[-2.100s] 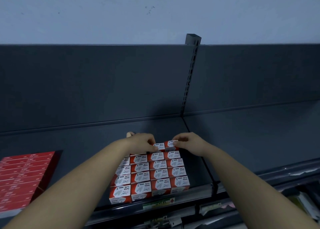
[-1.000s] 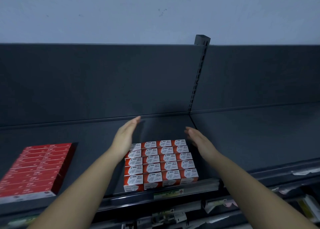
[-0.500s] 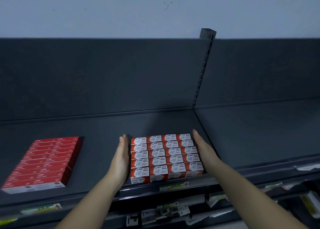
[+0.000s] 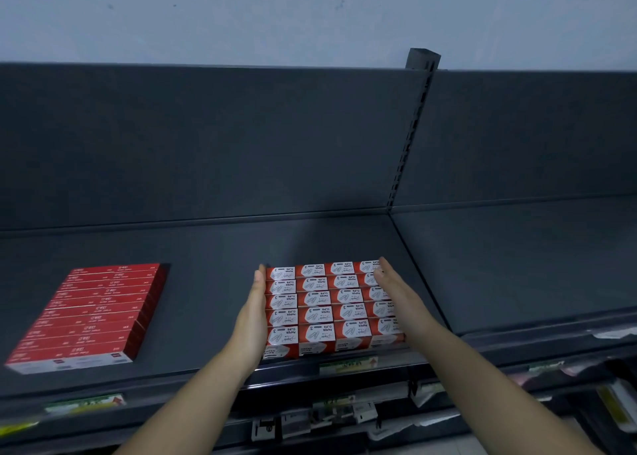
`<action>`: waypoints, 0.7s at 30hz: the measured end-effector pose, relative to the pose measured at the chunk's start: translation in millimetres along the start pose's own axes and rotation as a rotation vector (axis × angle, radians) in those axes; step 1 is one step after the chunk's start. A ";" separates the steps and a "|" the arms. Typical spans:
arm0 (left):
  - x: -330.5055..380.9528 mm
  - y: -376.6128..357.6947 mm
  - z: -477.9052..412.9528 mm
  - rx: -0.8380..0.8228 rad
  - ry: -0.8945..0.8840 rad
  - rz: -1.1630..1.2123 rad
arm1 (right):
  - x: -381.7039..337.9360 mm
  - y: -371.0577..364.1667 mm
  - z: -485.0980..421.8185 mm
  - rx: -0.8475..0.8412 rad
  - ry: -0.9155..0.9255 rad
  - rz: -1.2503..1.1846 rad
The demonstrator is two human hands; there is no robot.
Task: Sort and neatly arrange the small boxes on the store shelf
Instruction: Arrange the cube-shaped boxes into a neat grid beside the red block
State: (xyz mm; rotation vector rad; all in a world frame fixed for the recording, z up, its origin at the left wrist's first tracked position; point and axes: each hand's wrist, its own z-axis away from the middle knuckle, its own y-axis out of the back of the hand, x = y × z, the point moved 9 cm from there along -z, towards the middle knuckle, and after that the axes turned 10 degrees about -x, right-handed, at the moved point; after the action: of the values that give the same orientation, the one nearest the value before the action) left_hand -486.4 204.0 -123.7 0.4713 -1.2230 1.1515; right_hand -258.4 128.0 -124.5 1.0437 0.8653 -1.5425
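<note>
Sandwiching paper-clip boxes betw. L hand & R hand (both flat, fingers straight).

Shop: metal shelf w/ price labels on edge, slotted upright, rows of paper-clip boxes

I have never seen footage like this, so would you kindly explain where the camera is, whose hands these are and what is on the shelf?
There is no machine here: a person wears a wide-angle camera on the head, so the single picture looks forward and down at their own bare hands. On the dark shelf stands a block of small red-and-white paper clip boxes, four across and five deep, at the front edge. The left hand lies flat against the block's left side and the right hand along its right side, fingers straight, as if squaring it up. Neither hand grips anything. Farther left lies a separate block of flat red boxes.
</note>
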 end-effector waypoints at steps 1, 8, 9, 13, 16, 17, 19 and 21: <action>-0.5 0.0 -1.4 -0.001 0.007 0.003 | -1.2 -0.7 0.0 -0.003 0.002 0.003; 6.6 -2.9 -7.6 0.032 0.025 0.030 | -11.5 -1.5 -5.9 -0.026 0.005 0.052; 6.6 -2.3 -7.4 0.039 0.027 0.040 | -12.1 -1.3 -6.2 -0.023 0.004 0.063; 6.6 -2.3 -5.4 0.059 0.030 0.065 | -12.9 1.0 -6.5 0.004 0.014 0.076; 3.7 1.9 -5.5 0.106 0.013 0.067 | -14.2 -1.0 -4.7 0.016 0.026 0.066; 3.4 3.3 -5.4 0.119 0.003 0.055 | -14.0 -0.9 -4.5 0.021 0.028 0.066; 4.9 3.6 -4.6 0.121 -0.014 0.029 | -15.3 -0.5 -4.1 0.030 0.030 0.061; 10.8 1.5 -1.7 0.102 -0.030 0.009 | -16.5 0.5 -3.7 0.025 0.025 0.072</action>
State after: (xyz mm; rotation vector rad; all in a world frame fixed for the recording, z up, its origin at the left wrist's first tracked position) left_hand -487.8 210.7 -115.0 0.5620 -1.1975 1.2227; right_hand -255.8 137.0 -110.4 1.1030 0.8190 -1.4858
